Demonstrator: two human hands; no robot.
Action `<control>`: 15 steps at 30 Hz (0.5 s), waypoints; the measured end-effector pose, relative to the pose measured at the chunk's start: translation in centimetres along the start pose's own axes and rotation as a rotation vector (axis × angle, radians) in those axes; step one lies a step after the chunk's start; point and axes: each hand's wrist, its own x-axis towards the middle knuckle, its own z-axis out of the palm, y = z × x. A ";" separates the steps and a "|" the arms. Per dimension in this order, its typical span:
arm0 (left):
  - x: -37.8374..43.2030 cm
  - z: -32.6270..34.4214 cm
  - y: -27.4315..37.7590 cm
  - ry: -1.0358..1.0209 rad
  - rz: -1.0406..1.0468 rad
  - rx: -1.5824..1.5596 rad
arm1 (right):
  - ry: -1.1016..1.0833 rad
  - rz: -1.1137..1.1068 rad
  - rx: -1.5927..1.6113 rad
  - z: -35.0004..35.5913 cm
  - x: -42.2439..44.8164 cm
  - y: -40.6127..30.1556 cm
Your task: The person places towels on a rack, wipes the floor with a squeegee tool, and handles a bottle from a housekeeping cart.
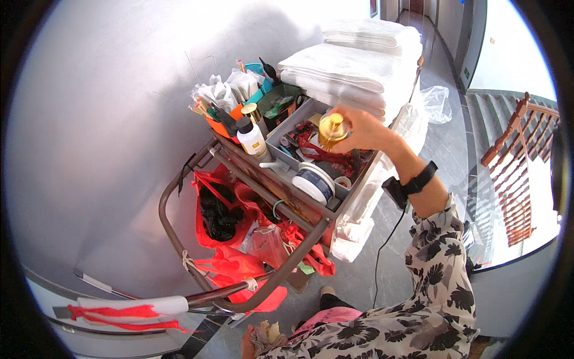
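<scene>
My right hand grips a clear bottle with a yellow top, holding it above a grey plastic tray on a service cart. Under the bottle, the tray holds red and dark packets, partly covered by my hand. A white round tub with a dark label leans at the tray's near end, beside a tape roll. Low at the bottom edge, my left hand is closed around a crumpled beige cloth; my sleeve hides part of it.
Folded white towels are stacked on the cart's far end. A white bottle with a black cap stands beside the tray. Red bags hang inside the cart's brown handle. A black cable hangs from my wrist; stairs lie right.
</scene>
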 end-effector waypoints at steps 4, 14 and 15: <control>-4.5 -11.6 -4.5 -0.099 -0.032 -0.026 | 0.072 0.104 0.034 2.2 -9.9 -15.4; -25.8 -59.1 -16.3 -0.771 0.578 0.183 | -0.577 -0.120 0.866 53.7 -50.9 -68.0; -29.0 -66.9 -18.5 -0.798 0.643 0.128 | -0.595 -0.099 0.892 61.1 -55.8 -74.6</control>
